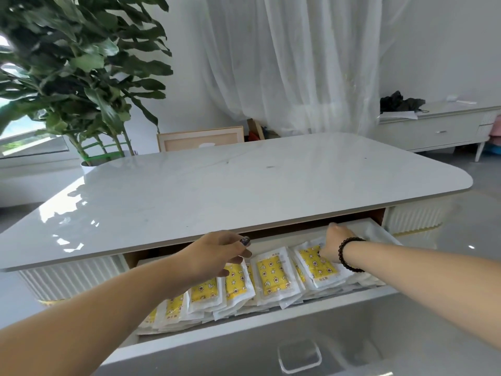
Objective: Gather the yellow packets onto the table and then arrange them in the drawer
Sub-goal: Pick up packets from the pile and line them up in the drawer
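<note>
Several yellow packets (272, 275) in clear white wrappers lie overlapping in a row inside the open white drawer (271, 332) under the glossy white table (244, 185). My left hand (217, 253) reaches into the drawer's left-middle, fingers curled down over the packets there. My right hand (336, 242), with a dark bead bracelet on the wrist, is at the drawer's back right, fingers pressed on the rightmost yellow packet (317, 263). The fingertips of both hands are partly hidden, so a firm grip does not show.
The drawer front has a clear handle (299, 358). A large green plant (81, 77) stands at the back left. A framed board (200, 138) leans behind the table. A white sideboard (439, 128) with dark items stands at the right, before sheer curtains.
</note>
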`<control>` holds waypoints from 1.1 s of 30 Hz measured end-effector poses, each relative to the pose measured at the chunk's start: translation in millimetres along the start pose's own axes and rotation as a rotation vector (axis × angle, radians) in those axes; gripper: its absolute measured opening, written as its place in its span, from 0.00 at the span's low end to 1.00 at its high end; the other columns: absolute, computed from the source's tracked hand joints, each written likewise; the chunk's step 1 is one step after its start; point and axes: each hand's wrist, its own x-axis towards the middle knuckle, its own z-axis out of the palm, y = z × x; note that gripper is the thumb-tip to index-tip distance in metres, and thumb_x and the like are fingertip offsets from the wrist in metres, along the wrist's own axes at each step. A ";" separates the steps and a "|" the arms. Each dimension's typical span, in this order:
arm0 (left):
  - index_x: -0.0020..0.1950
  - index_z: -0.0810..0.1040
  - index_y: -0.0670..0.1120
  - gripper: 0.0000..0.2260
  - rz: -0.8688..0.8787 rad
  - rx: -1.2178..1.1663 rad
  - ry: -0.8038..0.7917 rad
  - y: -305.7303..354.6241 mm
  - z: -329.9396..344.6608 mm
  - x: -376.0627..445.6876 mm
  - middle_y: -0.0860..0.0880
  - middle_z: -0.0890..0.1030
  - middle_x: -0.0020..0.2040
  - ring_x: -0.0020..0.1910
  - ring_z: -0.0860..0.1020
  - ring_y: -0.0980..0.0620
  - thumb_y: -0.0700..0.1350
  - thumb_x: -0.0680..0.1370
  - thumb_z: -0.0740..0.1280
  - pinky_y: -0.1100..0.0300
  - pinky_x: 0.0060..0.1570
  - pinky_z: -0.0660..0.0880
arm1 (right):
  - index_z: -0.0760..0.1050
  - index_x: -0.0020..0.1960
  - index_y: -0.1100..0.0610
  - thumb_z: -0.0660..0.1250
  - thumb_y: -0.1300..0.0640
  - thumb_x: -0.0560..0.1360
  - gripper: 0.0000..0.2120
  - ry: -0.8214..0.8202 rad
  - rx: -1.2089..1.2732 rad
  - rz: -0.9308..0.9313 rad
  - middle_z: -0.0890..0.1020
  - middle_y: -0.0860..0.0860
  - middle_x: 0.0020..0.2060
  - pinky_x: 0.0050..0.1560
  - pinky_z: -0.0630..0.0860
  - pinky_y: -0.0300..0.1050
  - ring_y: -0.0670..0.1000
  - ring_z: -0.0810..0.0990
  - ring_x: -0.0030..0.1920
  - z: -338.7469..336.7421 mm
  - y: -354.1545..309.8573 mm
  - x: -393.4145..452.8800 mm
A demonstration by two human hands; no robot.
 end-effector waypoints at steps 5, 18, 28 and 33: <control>0.61 0.75 0.52 0.10 0.052 0.104 0.013 -0.1 -15.4 -16.6 0.56 0.83 0.53 0.55 0.80 0.58 0.47 0.80 0.63 0.54 0.60 0.76 | 0.79 0.53 0.59 0.67 0.58 0.73 0.10 0.030 0.119 -0.220 0.81 0.52 0.53 0.51 0.78 0.43 0.51 0.80 0.53 -32.2 -15.8 -37.2; 0.52 0.80 0.54 0.12 0.093 0.801 -0.235 -29.0 -23.9 -62.8 0.57 0.82 0.47 0.47 0.80 0.58 0.53 0.71 0.75 0.60 0.53 0.78 | 0.80 0.53 0.53 0.72 0.52 0.72 0.11 -0.300 -0.108 -0.668 0.81 0.43 0.43 0.38 0.69 0.27 0.38 0.75 0.39 -36.4 -35.2 -132.5; 0.49 0.80 0.56 0.06 0.196 1.154 0.010 -43.1 -28.5 -70.4 0.61 0.81 0.47 0.44 0.75 0.62 0.52 0.73 0.68 0.60 0.45 0.76 | 0.79 0.51 0.53 0.67 0.57 0.75 0.06 -0.182 -0.245 -0.739 0.76 0.41 0.39 0.34 0.67 0.31 0.43 0.75 0.40 -31.8 -42.9 -128.4; 0.52 0.79 0.57 0.07 0.234 1.215 0.132 -52.1 -33.4 -53.2 0.60 0.79 0.52 0.52 0.77 0.57 0.50 0.76 0.64 0.56 0.49 0.77 | 0.76 0.56 0.50 0.64 0.53 0.77 0.08 0.032 -0.376 -0.768 0.76 0.46 0.55 0.42 0.67 0.39 0.47 0.73 0.54 -25.1 -48.2 -113.8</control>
